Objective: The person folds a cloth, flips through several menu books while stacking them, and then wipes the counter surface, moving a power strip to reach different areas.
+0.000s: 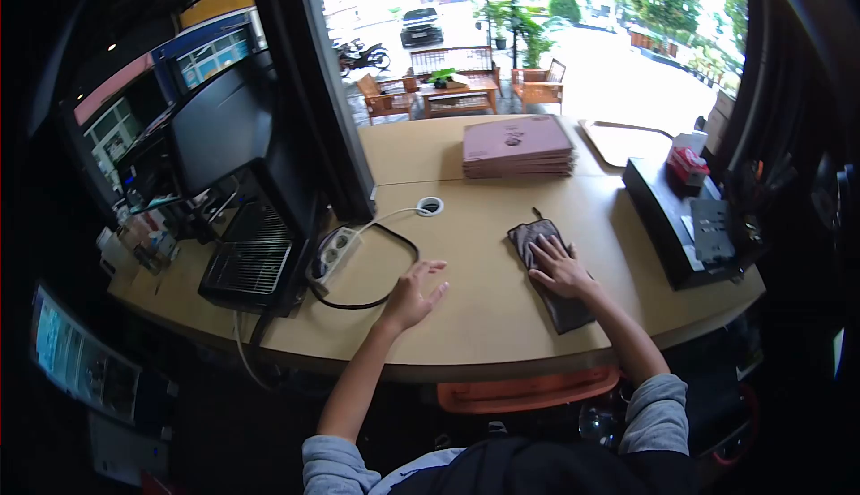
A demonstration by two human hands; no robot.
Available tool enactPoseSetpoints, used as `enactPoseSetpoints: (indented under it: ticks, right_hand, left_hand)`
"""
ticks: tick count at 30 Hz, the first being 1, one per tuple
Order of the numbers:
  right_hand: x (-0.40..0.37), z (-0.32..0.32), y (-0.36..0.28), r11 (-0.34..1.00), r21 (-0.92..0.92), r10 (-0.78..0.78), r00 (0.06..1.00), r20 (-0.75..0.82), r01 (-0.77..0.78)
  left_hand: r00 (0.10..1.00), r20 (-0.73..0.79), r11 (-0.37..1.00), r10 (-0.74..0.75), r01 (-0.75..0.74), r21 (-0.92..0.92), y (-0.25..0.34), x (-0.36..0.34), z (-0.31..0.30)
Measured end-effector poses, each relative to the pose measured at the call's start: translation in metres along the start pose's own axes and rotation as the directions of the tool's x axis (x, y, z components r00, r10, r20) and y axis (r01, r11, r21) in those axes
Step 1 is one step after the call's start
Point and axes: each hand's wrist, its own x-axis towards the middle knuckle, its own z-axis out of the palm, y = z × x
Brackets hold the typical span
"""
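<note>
My right hand (560, 266) lies flat on a folded dark grey-brown cloth (567, 313), fingers stretched out across its upper part. A small loop sticks out at the cloth's far end. My left hand (417, 298) is above the tabletop to the left of the cloth, thumb apart from the fingers and nothing in it. Close to that hand, a black cable (414, 246) curves over the wooden counter (475, 271). A pale power strip (337, 256) lies farther left.
Behind the cloth sits a stack of pink flat boxes (518, 147), with a tray (618, 143) beside it. A black box (667, 226) with a red tissue pack (688, 165) borders the right side. At left stand a black machine (255, 253) and a dark pillar (322, 92).
</note>
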Motion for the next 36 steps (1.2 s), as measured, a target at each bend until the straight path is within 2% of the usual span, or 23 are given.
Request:
enactPoseSetpoints:
  ticks: [1,3,5,6,7,9,10,12,13,15,16,17,18,19,21,22,24,26,27,29,33,34,36]
  right_hand:
    - [0.015,0.007,0.000,1.000,-0.024,0.013,1.000,0.018,-0.013]
    - [0.054,0.015,0.003,0.981,-0.016,0.191,0.981,-0.034,-0.191]
    - [0.093,0.029,-0.011,0.935,-0.059,0.342,0.934,-0.100,-0.349]
    - [0.110,0.037,-0.025,0.925,-0.090,0.361,0.928,-0.092,-0.369]
    - [0.117,0.042,-0.050,0.947,-0.069,0.305,0.944,-0.128,-0.315]
    - [0.115,0.052,-0.095,0.999,-0.032,0.033,0.993,-0.111,-0.037]
    - [0.108,0.056,-0.118,0.995,-0.055,-0.088,0.994,-0.070,0.085]
    - [0.085,0.057,-0.147,0.945,-0.014,-0.326,0.945,-0.011,0.326]
    - [0.073,0.058,-0.151,0.928,-0.009,-0.374,0.927,-0.015,0.374]
    - [0.058,0.047,-0.139,0.918,0.034,-0.397,0.917,0.028,0.396]
    - [0.057,0.040,-0.127,0.940,0.017,-0.340,0.940,0.038,0.340]
    - [0.057,0.035,-0.113,0.959,0.002,-0.282,0.958,0.045,0.282]
    - [0.060,0.032,-0.099,0.992,0.002,-0.126,0.992,0.008,0.126]
    - [0.063,0.030,-0.085,0.999,0.002,0.050,0.997,-0.051,-0.050]
    - [0.076,0.037,-0.068,0.958,-0.030,0.279,0.951,-0.133,-0.285]
    - [0.079,0.043,-0.072,0.960,-0.027,0.273,0.953,-0.127,-0.279]
    - [0.080,0.055,-0.091,0.971,-0.057,0.227,0.968,-0.107,-0.234]
    - [0.072,0.055,-0.124,0.998,-0.027,-0.049,0.998,-0.037,0.048]
    - [0.071,0.052,-0.136,0.977,0.013,-0.211,0.977,0.002,0.211]
    - [0.095,0.056,-0.141,0.969,-0.003,-0.247,0.969,-0.027,0.247]
    - [0.151,0.080,-0.175,0.986,-0.036,-0.167,0.978,-0.123,0.163]
    - [0.153,0.078,-0.189,0.965,-0.020,-0.263,0.960,-0.092,0.262]
    - [0.144,0.077,-0.206,0.859,0.054,-0.510,0.860,-0.004,0.509]
  left_hand:
    - [1.000,0.003,1.000,0.001,-0.001,0.003,0.000,-0.010,-0.010]
    - [0.999,-0.038,0.999,-0.031,0.033,0.033,-0.005,-0.027,-0.028]
    - [0.983,-0.151,0.993,-0.100,0.109,0.051,-0.016,-0.039,-0.050]
    - [0.972,-0.219,0.988,-0.089,0.114,0.107,-0.028,-0.041,-0.061]
    - [0.957,-0.281,0.980,-0.072,0.120,0.158,-0.037,-0.042,-0.074]
    - [0.939,-0.337,0.951,-0.070,0.165,0.263,-0.057,-0.037,-0.097]
    - [0.937,-0.339,0.951,-0.083,0.176,0.254,-0.072,-0.031,-0.103]
    - [0.944,-0.307,0.843,-0.118,0.258,0.471,-0.104,-0.013,-0.111]
    - [0.943,-0.312,0.846,-0.119,0.260,0.466,-0.111,-0.006,-0.115]
    - [0.882,-0.198,0.638,-0.428,0.450,0.625,-0.121,0.008,-0.119]
    - [0.881,-0.199,0.641,-0.428,0.452,0.621,-0.123,0.013,-0.119]
    - [0.860,-0.158,0.573,-0.486,0.450,0.685,-0.124,0.017,-0.120]
    - [0.830,-0.121,0.502,-0.544,0.438,0.746,-0.125,0.019,-0.120]
    - [0.828,-0.123,0.500,-0.547,0.441,0.746,-0.124,0.021,-0.119]
    - [0.779,-0.171,0.483,-0.603,0.527,0.699,-0.121,0.022,-0.120]
    - [0.774,-0.174,0.476,-0.609,0.532,0.700,-0.121,0.020,-0.121]
    - [0.737,-0.147,0.459,-0.660,0.550,0.698,-0.121,0.021,-0.125]
    - [0.735,-0.152,0.476,-0.661,0.567,0.672,-0.113,0.026,-0.129]
    - [0.732,-0.158,0.494,-0.663,0.587,0.642,-0.107,0.028,-0.133]
    - [0.727,-0.145,0.507,-0.671,0.592,0.626,-0.092,0.037,-0.146]
    - [0.733,-0.115,0.539,-0.670,0.587,0.604,-0.080,0.059,-0.166]
    - [0.728,-0.141,0.521,-0.671,0.599,0.608,-0.079,0.064,-0.172]
    - [0.737,-0.138,0.524,-0.662,0.587,0.617,-0.077,0.071,-0.186]
